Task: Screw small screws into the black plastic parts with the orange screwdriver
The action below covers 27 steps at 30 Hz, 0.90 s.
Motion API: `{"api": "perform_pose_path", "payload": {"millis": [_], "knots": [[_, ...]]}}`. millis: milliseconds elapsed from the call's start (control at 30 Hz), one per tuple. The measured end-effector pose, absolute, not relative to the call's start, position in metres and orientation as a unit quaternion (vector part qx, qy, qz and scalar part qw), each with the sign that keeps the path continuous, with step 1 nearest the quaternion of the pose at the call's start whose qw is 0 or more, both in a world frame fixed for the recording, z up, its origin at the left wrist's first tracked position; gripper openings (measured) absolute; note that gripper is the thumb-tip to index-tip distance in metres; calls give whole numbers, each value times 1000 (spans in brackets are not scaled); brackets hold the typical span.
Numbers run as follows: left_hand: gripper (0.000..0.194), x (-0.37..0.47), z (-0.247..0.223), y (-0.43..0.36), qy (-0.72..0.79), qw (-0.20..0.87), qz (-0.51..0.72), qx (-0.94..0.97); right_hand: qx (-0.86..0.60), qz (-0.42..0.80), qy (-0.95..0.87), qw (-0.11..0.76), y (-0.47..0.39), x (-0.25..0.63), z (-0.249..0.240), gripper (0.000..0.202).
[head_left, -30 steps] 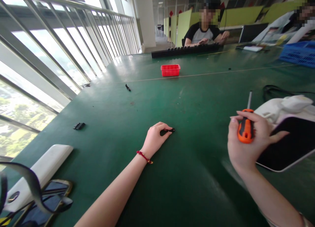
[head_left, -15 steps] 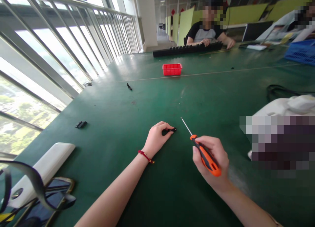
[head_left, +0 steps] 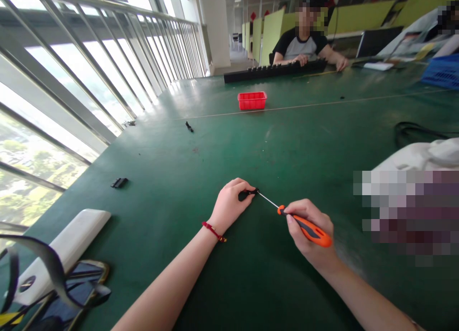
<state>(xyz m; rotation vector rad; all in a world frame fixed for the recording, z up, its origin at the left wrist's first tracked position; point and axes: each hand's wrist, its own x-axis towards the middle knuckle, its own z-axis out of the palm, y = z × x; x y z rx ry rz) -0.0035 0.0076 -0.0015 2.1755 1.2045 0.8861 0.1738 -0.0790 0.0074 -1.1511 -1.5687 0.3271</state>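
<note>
Between thumb and fingers, my left hand pinches a small black part low over the green table. Most of that part is hidden by the fingers, so its exact kind cannot be made out. My right hand is closed round the orange and black handle of a screwdriver. The thin metal shaft points left, and its tip meets the right end of the black part.
A red bin stands ahead. Small black pieces lie at left, one a ridged block. A white case and a phone are near left, a white cloth bundle at right. Across the table sits a person behind a long black bar.
The screwdriver has tilted flatter, and its tip has come down and left onto the black part's end. My left hand has barely shifted.
</note>
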Motion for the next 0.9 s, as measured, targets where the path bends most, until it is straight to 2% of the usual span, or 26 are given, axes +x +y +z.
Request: {"api": "perform_pose_path", "payload": {"millis": [900], "knots": [[12,-4,-3,8,434,245,335,799,-495,159,-643,562,-79,171,5,8]]}}
